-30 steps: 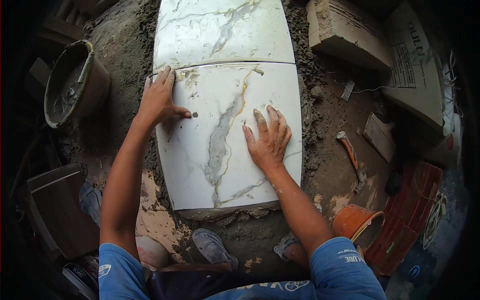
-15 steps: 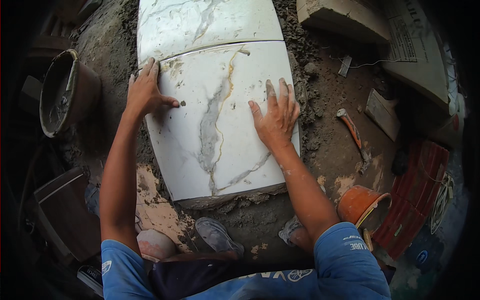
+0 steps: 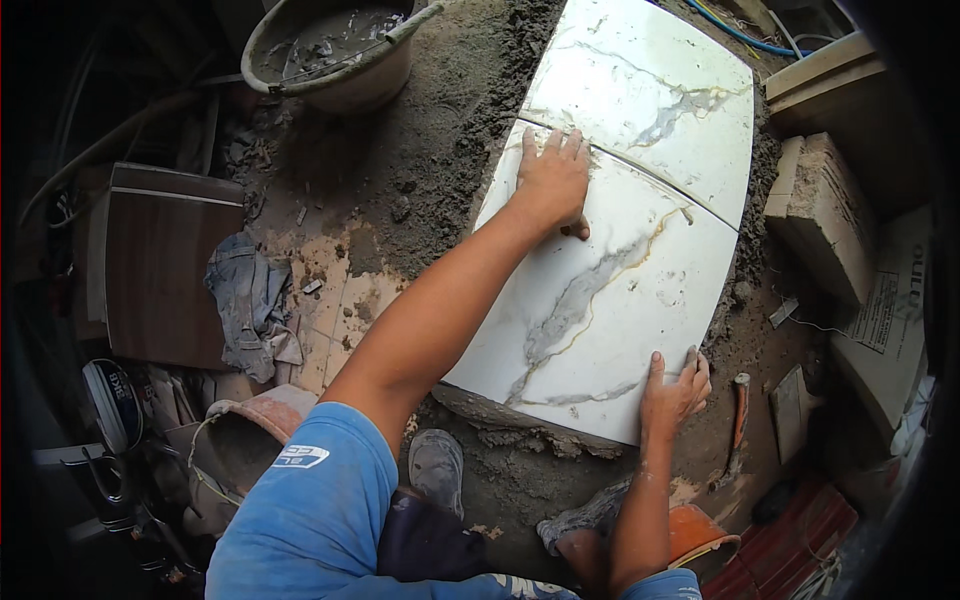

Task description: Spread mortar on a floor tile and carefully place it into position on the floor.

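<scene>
A white marble-look floor tile (image 3: pixel 620 300) with grey and gold veins lies on wet grey mortar (image 3: pixel 540 425). Beyond it, across a thin dark joint, is a second matching tile (image 3: pixel 645 105). My left hand (image 3: pixel 553 185) rests open on the nearer tile's far left corner, its fingertips close to the joint. At the near right edge of the same tile, my right hand (image 3: pixel 675 400) has its fingers stretched and thumb apart, touching the rim. Both hands hold nothing. Smears of mortar mark the tile faces.
A bucket of wet mortar (image 3: pixel 330 75) stands at the far left. An orange-handled tool (image 3: pixel 740 410) lies to the right, near a pale block (image 3: pixel 825 215). An orange bucket (image 3: pixel 695 535), a cloth (image 3: pixel 250 305) and a brown panel (image 3: pixel 170 275) are also around.
The view has swung left, shifting the tiles rightward and tilting them in the picture. My right hand has slid nearer along the tile's right edge; my left stays by the joint corner.
</scene>
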Motion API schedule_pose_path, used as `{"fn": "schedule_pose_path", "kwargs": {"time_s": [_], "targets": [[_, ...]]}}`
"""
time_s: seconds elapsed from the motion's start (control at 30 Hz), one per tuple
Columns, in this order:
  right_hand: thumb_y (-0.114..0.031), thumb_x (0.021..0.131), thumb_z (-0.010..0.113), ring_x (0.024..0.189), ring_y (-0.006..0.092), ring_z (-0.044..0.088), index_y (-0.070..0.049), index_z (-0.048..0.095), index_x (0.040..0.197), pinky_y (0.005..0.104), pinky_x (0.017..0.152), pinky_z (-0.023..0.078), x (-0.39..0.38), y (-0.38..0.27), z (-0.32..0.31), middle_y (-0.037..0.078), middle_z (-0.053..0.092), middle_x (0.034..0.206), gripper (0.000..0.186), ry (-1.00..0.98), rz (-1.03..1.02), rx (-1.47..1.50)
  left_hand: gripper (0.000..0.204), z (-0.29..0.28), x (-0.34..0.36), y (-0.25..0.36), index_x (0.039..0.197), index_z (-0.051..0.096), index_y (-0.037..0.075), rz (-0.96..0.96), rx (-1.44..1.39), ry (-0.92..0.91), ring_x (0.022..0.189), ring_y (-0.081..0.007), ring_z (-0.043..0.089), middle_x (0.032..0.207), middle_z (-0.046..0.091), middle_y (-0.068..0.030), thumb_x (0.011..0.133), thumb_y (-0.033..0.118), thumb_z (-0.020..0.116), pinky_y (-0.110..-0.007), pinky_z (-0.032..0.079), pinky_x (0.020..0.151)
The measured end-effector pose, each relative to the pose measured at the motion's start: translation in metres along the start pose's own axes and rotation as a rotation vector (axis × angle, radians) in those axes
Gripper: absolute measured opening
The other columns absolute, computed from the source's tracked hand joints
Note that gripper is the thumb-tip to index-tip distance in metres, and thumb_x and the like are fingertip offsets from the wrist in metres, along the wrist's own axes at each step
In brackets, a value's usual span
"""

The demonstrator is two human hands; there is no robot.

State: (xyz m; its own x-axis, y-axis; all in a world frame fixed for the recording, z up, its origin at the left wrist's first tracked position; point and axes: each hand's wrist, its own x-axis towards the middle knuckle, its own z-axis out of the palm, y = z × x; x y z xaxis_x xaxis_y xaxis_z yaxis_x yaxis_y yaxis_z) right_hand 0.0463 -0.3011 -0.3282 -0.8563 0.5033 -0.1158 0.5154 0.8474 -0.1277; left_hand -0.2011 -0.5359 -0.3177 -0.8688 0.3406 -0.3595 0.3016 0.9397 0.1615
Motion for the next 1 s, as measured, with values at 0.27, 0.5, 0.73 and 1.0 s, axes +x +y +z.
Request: {"fn": "schedule_pose_path", "kwargs": {"time_s": [0.27,0.5,0.73,1.0], "targets": [[-0.051,0.091,0.063,0.133,0.034,0.039,-0.001,0.052,0.139,0.0527,0.108,0.031,0.001,0.004,0.009,0.014,0.042,0.146,0.07,0.041,-0.007,-0.046,0.13,0.007,0.001,-0.007,0.154,0.027,0.002,0.06,0.029,0.07,0.15,-0.0334,0.02,0.162,0.024,-0.0161,0.053,0.057,0.088,-0.061,0.014,0.119],[-0.053,0.093,0.059,0.132,0.0327,0.038,-0.006,0.051,0.142,0.0506,0.108,0.03,-0.001,0.017,0.025,0.011,0.041,0.145,0.068,0.103,-0.044,-0.123,0.119,-0.009,-0.005,0.0,0.151,0.028,-0.004,0.151,0.097,-0.077,0.15,-0.0327,0.021,0.159,0.027,-0.0217,0.067,0.064,0.079,-0.053,0.018,0.121],[-0.05,0.092,0.062,0.129,0.0326,0.041,-0.01,0.056,0.136,0.0506,0.105,0.031,-0.028,0.034,0.025,0.011,0.044,0.141,0.059,0.163,-0.15,-0.147,0.127,0.0,0.0,0.001,0.151,0.029,0.0,0.105,0.015,-0.035,0.149,-0.033,0.024,0.158,0.029,-0.0212,0.055,0.057,0.09,-0.056,0.022,0.119],[-0.037,0.087,0.07,0.116,0.0303,0.05,-0.006,0.065,0.097,0.0476,0.097,0.035,-0.03,0.106,-0.029,0.009,0.059,0.119,0.032,0.113,-0.48,-0.134,0.132,0.003,0.008,-0.006,0.156,0.026,0.011,0.163,0.2,0.08,0.147,-0.0283,0.029,0.159,0.03,-0.0139,0.05,0.059,0.088,-0.056,0.013,0.122]]}}
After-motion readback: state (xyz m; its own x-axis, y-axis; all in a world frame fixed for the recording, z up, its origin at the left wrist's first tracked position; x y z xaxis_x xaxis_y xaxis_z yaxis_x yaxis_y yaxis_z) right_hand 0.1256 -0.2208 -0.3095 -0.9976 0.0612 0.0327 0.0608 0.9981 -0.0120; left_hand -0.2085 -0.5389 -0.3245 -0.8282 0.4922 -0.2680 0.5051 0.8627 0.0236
